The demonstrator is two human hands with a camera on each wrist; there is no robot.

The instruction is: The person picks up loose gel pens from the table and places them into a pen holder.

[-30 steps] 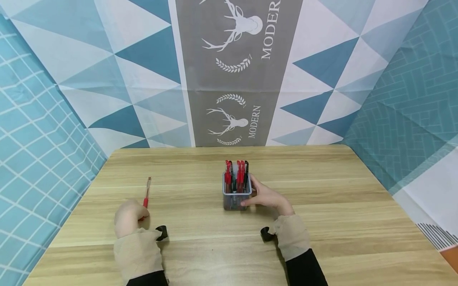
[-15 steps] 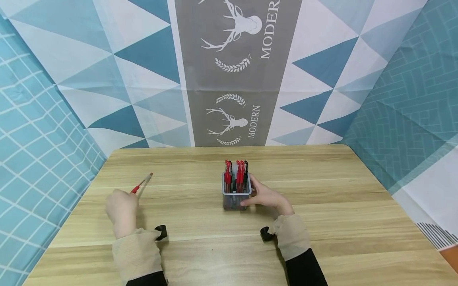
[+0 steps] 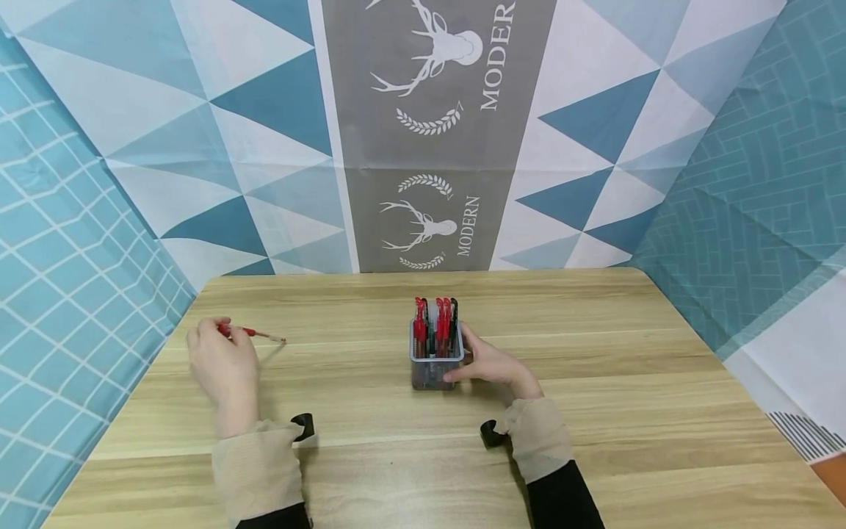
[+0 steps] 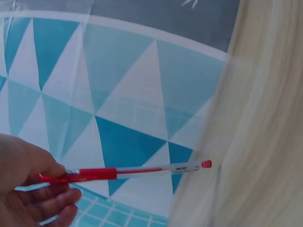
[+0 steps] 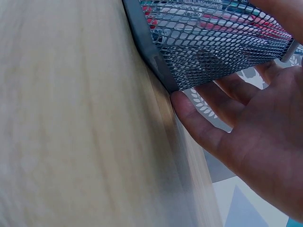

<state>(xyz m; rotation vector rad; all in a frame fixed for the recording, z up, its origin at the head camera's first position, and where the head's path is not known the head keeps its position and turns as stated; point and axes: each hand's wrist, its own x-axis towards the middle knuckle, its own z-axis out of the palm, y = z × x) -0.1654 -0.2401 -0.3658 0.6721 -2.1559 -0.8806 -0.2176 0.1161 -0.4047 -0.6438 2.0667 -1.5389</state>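
Note:
My left hand pinches a red gel pen by its capped end, over the left side of the table. In the left wrist view the pen points right, its clear barrel ending in a red plug; the thumb lies on top and the other fingers curl below. At the middle of the table stands a mesh pen holder with several red and black pens upright inside. My right hand grips the holder's right side, thumb in front. The right wrist view shows fingers under the mesh wall.
The wooden table ends at a patterned backdrop behind. Blue grid cloth hangs along the left and teal cloth along the right. Each wrist has a beige cuff with a black strap end sticking out.
My left hand has moved forward and turned over with the pen, which has swung from pointing away to pointing right. My right hand and the pen holder stay in place.

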